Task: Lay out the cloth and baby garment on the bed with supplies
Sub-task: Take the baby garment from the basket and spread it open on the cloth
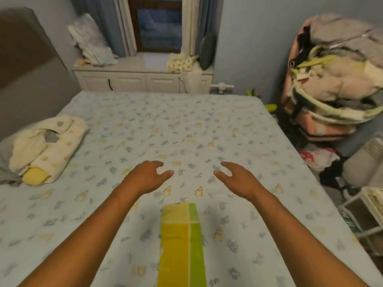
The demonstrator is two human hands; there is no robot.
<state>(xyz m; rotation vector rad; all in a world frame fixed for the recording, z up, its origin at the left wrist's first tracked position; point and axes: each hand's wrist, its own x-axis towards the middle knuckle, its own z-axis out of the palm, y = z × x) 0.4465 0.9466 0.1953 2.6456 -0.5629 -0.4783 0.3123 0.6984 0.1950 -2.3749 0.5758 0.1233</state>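
A yellow and green cloth (182, 243) lies folded in a long strip on the bed (145, 125), near its front edge between my forearms. My left hand (145, 175) and my right hand (238, 179) hover above the patterned sheet just beyond the cloth's far end, both open with fingers apart and holding nothing. At the bed's left side sits a rumpled pile of cream baby garments (47, 146) with a yellow item (34, 176) tucked at its front.
A white cabinet (143, 78) under the window stands behind the bed, with folded fabric on it. To the right are a tall heap of bedding (335, 79), a white rack (364, 216) and bags on the floor. A dark headboard is at left.
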